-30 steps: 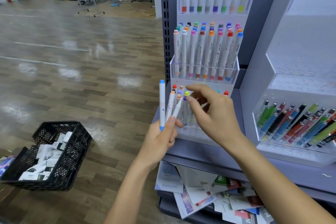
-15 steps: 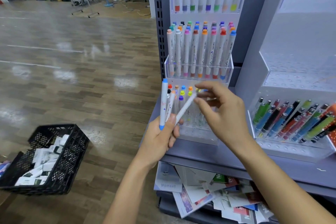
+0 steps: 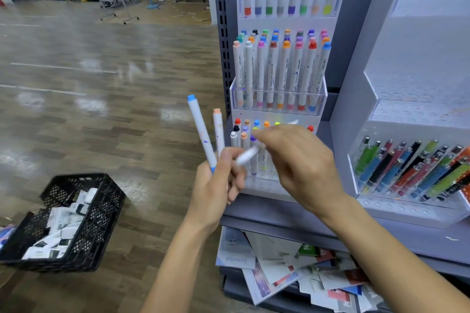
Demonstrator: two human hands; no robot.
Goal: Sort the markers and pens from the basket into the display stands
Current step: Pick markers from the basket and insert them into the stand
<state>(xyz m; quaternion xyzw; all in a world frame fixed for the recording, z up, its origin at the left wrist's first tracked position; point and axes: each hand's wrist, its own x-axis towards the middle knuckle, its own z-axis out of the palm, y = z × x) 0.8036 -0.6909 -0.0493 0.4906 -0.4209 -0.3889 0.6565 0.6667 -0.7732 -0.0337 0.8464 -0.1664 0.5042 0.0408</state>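
Two in left grip, fingers curled round them: blue-capped marker, peach-capped marker; right grip pinches third marker, blurred, between both grips. Risk: tilted entry could knock neighbours in the stand just behind.

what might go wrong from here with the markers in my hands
1. The left hand holds the blue-capped marker and peach-capped marker splayed apart; drawing the white marker out with the right hand might loosen them and drop one.
2. The right hand is close to the upright markers in the bottom tier and may knock them.
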